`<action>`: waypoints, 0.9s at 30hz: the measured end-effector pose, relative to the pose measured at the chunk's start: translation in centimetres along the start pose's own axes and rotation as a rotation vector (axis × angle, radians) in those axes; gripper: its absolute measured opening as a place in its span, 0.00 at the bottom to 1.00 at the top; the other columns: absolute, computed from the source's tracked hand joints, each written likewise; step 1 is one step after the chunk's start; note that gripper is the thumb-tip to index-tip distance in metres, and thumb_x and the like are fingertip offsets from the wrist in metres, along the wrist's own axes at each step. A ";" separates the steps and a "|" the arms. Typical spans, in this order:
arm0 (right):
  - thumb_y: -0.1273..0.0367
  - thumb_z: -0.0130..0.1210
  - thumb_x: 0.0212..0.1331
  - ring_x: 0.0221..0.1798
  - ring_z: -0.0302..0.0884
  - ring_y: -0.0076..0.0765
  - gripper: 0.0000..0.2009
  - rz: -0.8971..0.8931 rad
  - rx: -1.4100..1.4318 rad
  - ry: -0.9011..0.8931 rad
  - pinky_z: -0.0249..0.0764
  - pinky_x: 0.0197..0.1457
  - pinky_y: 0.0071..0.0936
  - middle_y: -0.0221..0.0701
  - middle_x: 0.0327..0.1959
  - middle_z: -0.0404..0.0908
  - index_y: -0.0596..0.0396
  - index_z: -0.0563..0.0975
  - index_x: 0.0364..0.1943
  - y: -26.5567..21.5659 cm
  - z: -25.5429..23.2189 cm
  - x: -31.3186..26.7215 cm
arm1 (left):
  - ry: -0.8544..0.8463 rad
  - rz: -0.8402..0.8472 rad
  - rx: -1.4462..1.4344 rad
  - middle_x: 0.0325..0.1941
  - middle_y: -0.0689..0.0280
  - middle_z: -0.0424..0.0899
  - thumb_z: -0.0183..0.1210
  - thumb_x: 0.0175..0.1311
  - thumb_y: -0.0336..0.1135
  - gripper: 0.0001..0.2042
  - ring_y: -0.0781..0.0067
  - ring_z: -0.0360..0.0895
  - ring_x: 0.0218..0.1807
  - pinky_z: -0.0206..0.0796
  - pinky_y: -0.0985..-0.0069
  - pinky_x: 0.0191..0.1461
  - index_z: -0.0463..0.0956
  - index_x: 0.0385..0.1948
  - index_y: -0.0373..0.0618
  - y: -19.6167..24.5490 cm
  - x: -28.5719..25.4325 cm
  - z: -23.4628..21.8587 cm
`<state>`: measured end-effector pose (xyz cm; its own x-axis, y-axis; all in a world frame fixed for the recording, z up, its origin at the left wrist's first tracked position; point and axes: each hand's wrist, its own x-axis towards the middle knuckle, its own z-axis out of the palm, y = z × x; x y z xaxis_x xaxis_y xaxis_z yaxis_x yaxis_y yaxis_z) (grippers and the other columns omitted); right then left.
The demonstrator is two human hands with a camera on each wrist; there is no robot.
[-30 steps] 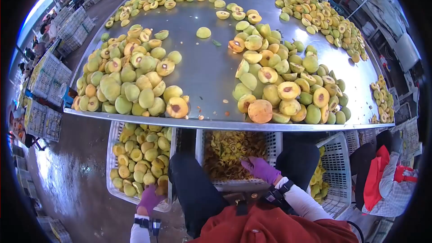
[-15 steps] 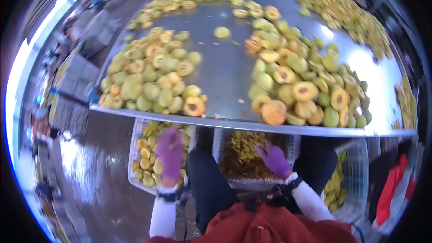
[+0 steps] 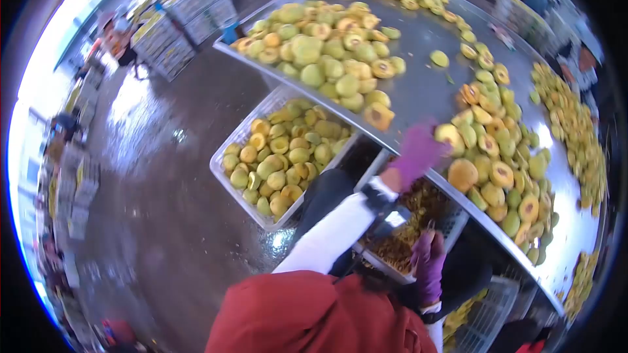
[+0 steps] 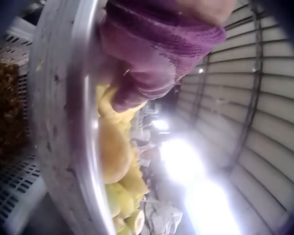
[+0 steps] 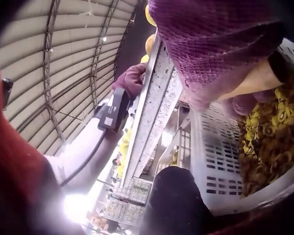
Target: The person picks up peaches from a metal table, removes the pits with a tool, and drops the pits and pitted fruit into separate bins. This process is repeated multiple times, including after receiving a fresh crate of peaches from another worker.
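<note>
Over the metal table's near edge, my purple-gloved left hand (image 3: 420, 151) reaches to a yellow fruit half (image 3: 449, 134) at the side of the right-hand pile. Its fingers curl onto yellow fruit (image 4: 106, 104) in the left wrist view, just past the metal rim (image 4: 81, 112). My right hand (image 3: 428, 263), also gloved in purple, is curled above the crate of brown and yellow scraps (image 3: 392, 248). A small metal tip (image 3: 431, 224) of a tool sticks up from its grip; the rest of the tool is hidden. Cut fruit halves lie heaped on the table (image 3: 418, 72).
A white crate (image 3: 226, 176) full of fruit halves stands on the wet floor left of my knees. Another crate (image 3: 487, 317) with yellow pieces is at lower right. Stacked crates (image 3: 163, 46) line the floor at upper left. A person (image 3: 582, 68) is at the table's far side.
My left hand has risen from the fruit crate and crossed to the right-hand pile. My right hand has gone from spread fingers to a curled grip. The head view has turned left.
</note>
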<state>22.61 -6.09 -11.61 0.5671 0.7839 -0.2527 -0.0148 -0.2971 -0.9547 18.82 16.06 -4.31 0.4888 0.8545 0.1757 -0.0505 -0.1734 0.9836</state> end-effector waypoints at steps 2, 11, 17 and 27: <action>0.60 0.51 0.64 0.13 0.60 0.16 0.11 -0.030 0.221 0.048 0.56 0.15 0.17 0.21 0.15 0.67 0.52 0.72 0.37 -2.8 0.3 0.1 | -0.035 -0.129 -0.289 0.36 0.66 0.77 0.61 0.54 0.33 0.15 0.77 0.74 0.34 0.67 0.80 0.33 0.73 0.41 0.37 1.4 -2.6 -1.9; 0.61 0.57 0.60 0.19 0.66 0.17 0.12 0.088 0.424 -0.304 0.61 0.20 0.16 0.24 0.22 0.72 0.56 0.74 0.37 -7.1 3.4 0.7 | -0.252 -0.530 -0.414 0.31 0.70 0.77 0.41 0.69 0.58 0.25 0.87 0.66 0.23 0.52 0.91 0.22 0.73 0.44 0.42 2.1 -12.7 -6.2; 0.61 0.53 0.63 0.20 0.74 0.48 0.13 -0.421 -0.292 0.112 0.65 0.20 0.35 0.39 0.17 0.73 0.57 0.69 0.37 -5.1 5.5 -0.2 | 0.148 -0.261 -0.357 0.32 0.64 0.79 0.43 0.69 0.56 0.25 0.80 0.74 0.32 0.67 0.83 0.35 0.75 0.39 0.38 -1.5 -13.3 -2.9; 0.55 0.48 0.64 0.24 0.76 0.53 0.18 -0.288 -0.422 0.048 0.69 0.24 0.42 0.47 0.22 0.76 0.58 0.71 0.39 -3.2 6.3 -1.5 | 0.055 0.283 0.085 0.43 0.55 0.76 0.43 0.69 0.49 0.26 0.66 0.76 0.36 0.70 0.70 0.40 0.61 0.62 0.39 -3.8 -13.7 -1.8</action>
<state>16.59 -2.88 -9.14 0.5367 0.8433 0.0280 0.4753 -0.2748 -0.8358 10.74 5.94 -10.34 0.4178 0.7914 0.4463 -0.1034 -0.4466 0.8887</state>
